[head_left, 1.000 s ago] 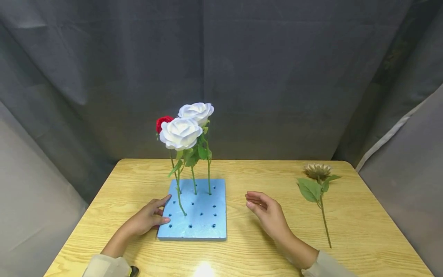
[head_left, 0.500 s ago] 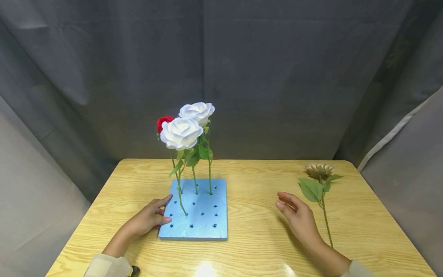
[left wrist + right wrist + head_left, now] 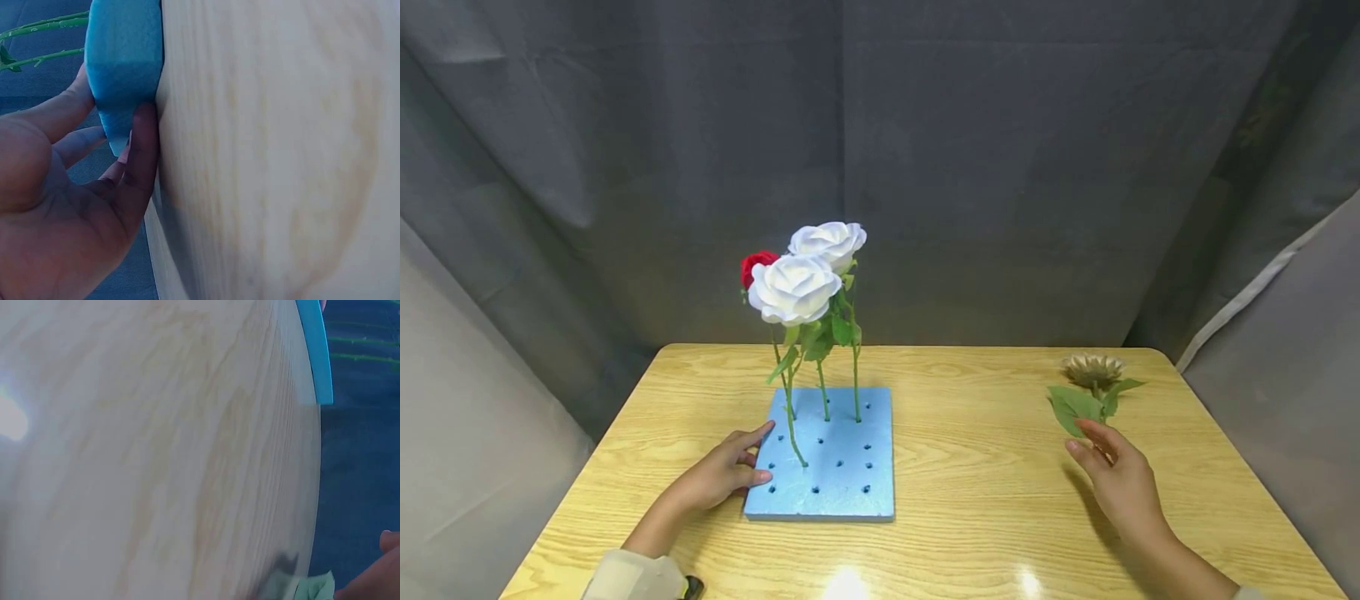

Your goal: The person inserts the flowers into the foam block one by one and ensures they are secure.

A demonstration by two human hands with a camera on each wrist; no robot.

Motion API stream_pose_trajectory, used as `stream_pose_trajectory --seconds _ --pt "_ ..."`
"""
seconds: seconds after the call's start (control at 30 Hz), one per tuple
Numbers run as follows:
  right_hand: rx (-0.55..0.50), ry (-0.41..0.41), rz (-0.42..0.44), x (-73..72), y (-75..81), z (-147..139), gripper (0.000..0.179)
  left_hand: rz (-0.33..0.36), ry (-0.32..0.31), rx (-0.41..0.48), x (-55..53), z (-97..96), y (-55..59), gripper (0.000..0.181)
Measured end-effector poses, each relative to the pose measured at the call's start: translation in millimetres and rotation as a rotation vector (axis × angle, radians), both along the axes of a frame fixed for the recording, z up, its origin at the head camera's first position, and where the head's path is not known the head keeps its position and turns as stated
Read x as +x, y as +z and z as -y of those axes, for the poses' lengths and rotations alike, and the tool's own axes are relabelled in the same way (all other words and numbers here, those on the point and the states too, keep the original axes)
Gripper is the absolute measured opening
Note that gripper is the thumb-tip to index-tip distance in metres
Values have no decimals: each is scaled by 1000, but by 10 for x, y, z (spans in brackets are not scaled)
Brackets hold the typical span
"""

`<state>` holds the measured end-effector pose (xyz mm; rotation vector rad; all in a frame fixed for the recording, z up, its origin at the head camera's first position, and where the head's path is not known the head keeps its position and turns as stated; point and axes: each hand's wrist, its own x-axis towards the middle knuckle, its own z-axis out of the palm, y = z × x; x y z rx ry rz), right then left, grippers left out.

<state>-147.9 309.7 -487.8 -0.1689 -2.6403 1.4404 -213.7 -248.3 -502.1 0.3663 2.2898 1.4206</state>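
Note:
A blue foam board [image 3: 842, 450] with several holes lies on the table. Two white roses [image 3: 794, 289] and a red rose [image 3: 758, 268] stand above it, their green stems stuck in the board. My left hand [image 3: 722, 475] holds the board's left edge; the left wrist view shows fingers and thumb on either side of the foam [image 3: 125, 69]. On the right, a beige sunflower [image 3: 1092, 371] with green leaves lies flat. My right hand [image 3: 1123, 487] hovers over its stem, fingers loosely bent and holding nothing. That hand hides most of the stem.
The wooden table [image 3: 970, 467] stretches between the board and the sunflower. Grey curtains [image 3: 985, 167] hang behind the table and at both sides. A small black object [image 3: 692, 587] is by the left sleeve at the front.
My right hand has moved rightward from beside the board to over the sunflower's stem. My left hand stays at the board's edge, and the roses have not moved.

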Motion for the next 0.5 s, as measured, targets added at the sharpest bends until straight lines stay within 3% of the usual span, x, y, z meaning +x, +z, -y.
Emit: stream_pose_trajectory --seconds 0.5 --pt "35 -73 109 76 -105 -323 79 -3 -3 15 -13 11 -28 82"
